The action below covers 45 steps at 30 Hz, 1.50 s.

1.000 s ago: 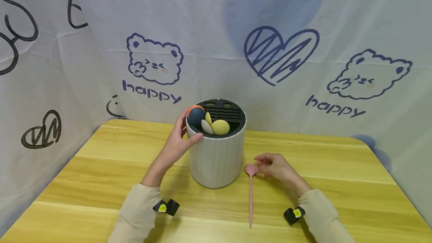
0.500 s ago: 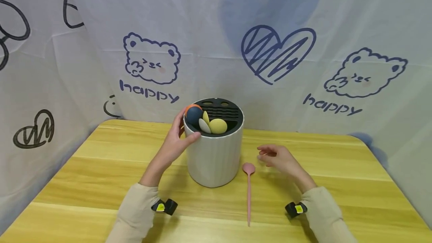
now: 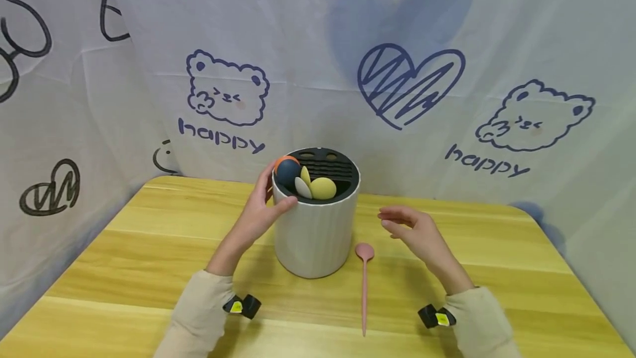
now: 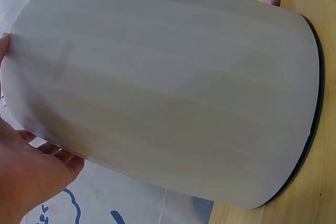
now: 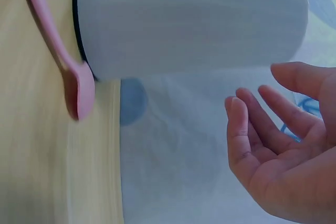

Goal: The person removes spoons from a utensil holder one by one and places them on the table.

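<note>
A white ribbed utensil holder (image 3: 315, 239) with a black slotted top (image 3: 332, 168) stands upright on the table. My left hand (image 3: 252, 219) holds it by the upper left side, thumb at the front rim and fingers along the wall. Rounded heads in dark blue (image 3: 288, 172), orange, yellow (image 3: 323, 188) and grey (image 3: 302, 187) show at the top's front opening. Right of the holder lies a pink long-handled spoon (image 3: 365, 251), its bowl close to the base. Above and right of that bowl hovers my right hand (image 3: 417, 239), fingers loosely bent with nothing in them.
The wooden table (image 3: 149, 269) spreads out on both sides of the holder. Close behind its far edge hangs a pale printed cloth (image 3: 308, 43), which also covers the left side. A black wrist camera (image 3: 436, 316) sits on each sleeve.
My right hand has lifted away from beside the spoon's bowl, up and slightly right, and its fingers have spread a little. The left hand stays on the holder; the spoon lies in place.
</note>
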Each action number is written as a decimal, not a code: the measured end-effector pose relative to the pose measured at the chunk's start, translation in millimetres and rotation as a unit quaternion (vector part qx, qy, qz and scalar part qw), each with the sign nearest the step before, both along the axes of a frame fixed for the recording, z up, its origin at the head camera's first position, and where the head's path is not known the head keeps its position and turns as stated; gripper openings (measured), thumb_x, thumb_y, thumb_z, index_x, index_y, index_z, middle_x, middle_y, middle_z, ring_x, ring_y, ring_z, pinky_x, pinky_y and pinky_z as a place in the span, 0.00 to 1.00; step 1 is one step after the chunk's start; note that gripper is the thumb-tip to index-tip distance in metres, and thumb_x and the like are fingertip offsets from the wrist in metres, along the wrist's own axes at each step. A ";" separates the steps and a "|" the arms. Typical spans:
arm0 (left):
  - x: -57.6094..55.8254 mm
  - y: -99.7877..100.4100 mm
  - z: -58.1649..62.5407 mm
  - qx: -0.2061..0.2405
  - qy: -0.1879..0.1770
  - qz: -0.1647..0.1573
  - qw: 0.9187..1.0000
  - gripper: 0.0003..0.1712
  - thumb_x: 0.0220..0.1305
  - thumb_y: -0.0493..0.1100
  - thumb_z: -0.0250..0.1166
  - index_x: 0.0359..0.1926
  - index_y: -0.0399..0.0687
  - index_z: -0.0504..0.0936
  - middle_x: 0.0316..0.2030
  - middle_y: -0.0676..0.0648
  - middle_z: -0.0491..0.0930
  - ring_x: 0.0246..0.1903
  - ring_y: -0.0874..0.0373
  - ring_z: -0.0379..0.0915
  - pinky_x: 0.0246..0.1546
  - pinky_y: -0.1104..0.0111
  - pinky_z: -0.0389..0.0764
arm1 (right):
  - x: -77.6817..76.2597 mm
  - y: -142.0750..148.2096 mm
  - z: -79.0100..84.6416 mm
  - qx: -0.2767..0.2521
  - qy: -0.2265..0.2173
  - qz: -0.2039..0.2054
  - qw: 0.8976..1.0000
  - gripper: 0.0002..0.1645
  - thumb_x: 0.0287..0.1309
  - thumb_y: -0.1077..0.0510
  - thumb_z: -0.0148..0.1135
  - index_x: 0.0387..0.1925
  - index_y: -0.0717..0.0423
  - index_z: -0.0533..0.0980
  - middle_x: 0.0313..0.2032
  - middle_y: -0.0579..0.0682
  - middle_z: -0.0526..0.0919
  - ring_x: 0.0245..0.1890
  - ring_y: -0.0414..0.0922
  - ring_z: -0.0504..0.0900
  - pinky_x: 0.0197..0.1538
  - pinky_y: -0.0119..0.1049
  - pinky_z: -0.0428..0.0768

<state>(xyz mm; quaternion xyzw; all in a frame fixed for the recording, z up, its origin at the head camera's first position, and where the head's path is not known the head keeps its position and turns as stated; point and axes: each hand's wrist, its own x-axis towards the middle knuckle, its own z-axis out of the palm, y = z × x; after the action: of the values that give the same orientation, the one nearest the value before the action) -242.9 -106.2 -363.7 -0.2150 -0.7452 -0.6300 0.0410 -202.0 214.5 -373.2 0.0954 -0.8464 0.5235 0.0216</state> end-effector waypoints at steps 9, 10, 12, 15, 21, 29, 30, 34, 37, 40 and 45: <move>0.4 3.7 -0.6 -0.001 0.001 -0.002 1.000 0.52 0.59 0.52 0.64 0.76 0.46 0.45 0.74 0.43 0.45 0.72 0.50 0.42 0.70 0.54 0.49 | 10.4 -13.8 11.9 -0.017 0.039 -0.005 0.999 0.19 0.65 0.59 0.60 0.53 0.66 0.77 0.49 0.59 0.81 0.46 0.49 0.80 0.43 0.33 0.81; 0.5 3.7 -0.8 -0.001 0.002 -0.003 1.000 0.52 0.59 0.52 0.64 0.76 0.46 0.45 0.74 0.43 0.45 0.72 0.50 0.42 0.70 0.54 0.49 | 11.1 -14.7 14.8 -0.007 0.042 0.001 0.999 0.18 0.65 0.58 0.60 0.52 0.65 0.78 0.49 0.58 0.82 0.45 0.48 0.81 0.43 0.33 0.81; 0.3 3.4 -0.7 -0.002 0.001 -0.002 1.000 0.52 0.59 0.52 0.64 0.76 0.46 0.44 0.74 0.43 0.45 0.72 0.50 0.42 0.70 0.54 0.49 | 11.9 -16.5 21.0 0.017 0.047 0.016 0.999 0.17 0.64 0.58 0.61 0.51 0.63 0.79 0.48 0.57 0.82 0.44 0.48 0.81 0.43 0.33 0.81; 0.2 2.5 -0.3 -0.003 0.000 0.001 1.000 0.53 0.58 0.53 0.64 0.76 0.46 0.45 0.74 0.42 0.45 0.72 0.49 0.42 0.70 0.54 0.49 | 12.1 -18.7 31.1 0.060 0.055 0.036 0.996 0.17 0.64 0.58 0.61 0.51 0.62 0.80 0.48 0.55 0.83 0.44 0.48 0.82 0.44 0.36 0.81; -0.6 -0.1 -0.2 -0.003 0.001 0.004 1.000 0.53 0.59 0.54 0.64 0.76 0.46 0.45 0.74 0.42 0.46 0.72 0.49 0.43 0.70 0.54 0.49 | 11.6 -22.4 50.6 0.115 0.072 0.062 0.989 0.17 0.63 0.58 0.61 0.51 0.63 0.79 0.47 0.55 0.83 0.46 0.50 0.81 0.46 0.43 0.79; -1.4 -1.3 -0.7 -0.003 0.004 0.004 1.000 0.52 0.58 0.52 0.64 0.76 0.46 0.45 0.74 0.42 0.46 0.72 0.48 0.43 0.70 0.53 0.50 | 9.0 -29.1 71.1 0.115 0.077 0.065 0.988 0.16 0.63 0.60 0.62 0.51 0.61 0.79 0.46 0.54 0.83 0.45 0.50 0.81 0.43 0.39 0.81; -1.2 -1.6 -0.4 -0.003 0.004 0.005 1.000 0.52 0.58 0.52 0.64 0.76 0.46 0.45 0.74 0.42 0.46 0.72 0.48 0.43 0.70 0.53 0.50 | 8.3 -30.0 73.8 0.109 0.074 0.068 0.989 0.16 0.63 0.59 0.62 0.51 0.61 0.79 0.46 0.54 0.83 0.45 0.49 0.81 0.41 0.38 0.81; -0.1 -1.6 0.6 -0.003 0.002 0.006 1.000 0.52 0.58 0.53 0.64 0.76 0.47 0.46 0.74 0.42 0.47 0.72 0.49 0.43 0.70 0.53 0.50 | 5.5 -32.1 84.3 0.079 0.061 0.078 0.992 0.18 0.63 0.59 0.62 0.53 0.61 0.78 0.48 0.55 0.82 0.46 0.49 0.79 0.37 0.38 0.82; 0.4 -1.6 1.6 -0.003 0.003 0.005 1.000 0.52 0.59 0.55 0.64 0.76 0.48 0.46 0.74 0.43 0.46 0.72 0.49 0.43 0.70 0.53 0.50 | 3.6 -33.9 91.8 0.062 0.054 0.082 0.993 0.19 0.63 0.57 0.62 0.54 0.61 0.77 0.49 0.55 0.82 0.47 0.50 0.78 0.36 0.39 0.82; 0.6 -1.2 1.8 -0.002 0.003 0.004 1.000 0.52 0.59 0.55 0.64 0.76 0.48 0.46 0.74 0.43 0.46 0.72 0.49 0.43 0.70 0.52 0.49 | 1.9 -37.8 97.4 0.047 0.046 0.086 0.994 0.20 0.62 0.57 0.63 0.54 0.61 0.77 0.49 0.54 0.82 0.47 0.49 0.78 0.36 0.39 0.82; 0.9 -0.6 0.5 -0.003 0.000 0.006 1.000 0.52 0.59 0.54 0.64 0.76 0.48 0.46 0.74 0.41 0.47 0.72 0.48 0.44 0.69 0.51 0.50 | -1.0 -48.2 100.6 0.023 0.025 0.085 0.996 0.19 0.61 0.59 0.64 0.53 0.63 0.78 0.47 0.56 0.83 0.44 0.47 0.80 0.35 0.38 0.81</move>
<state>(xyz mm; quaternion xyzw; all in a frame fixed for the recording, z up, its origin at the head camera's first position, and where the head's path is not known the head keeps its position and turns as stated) -242.0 -106.7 -363.2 -0.2104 -0.7482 -0.6277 0.0439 -203.0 166.3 -272.6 0.1806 -0.8464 0.5010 -0.0038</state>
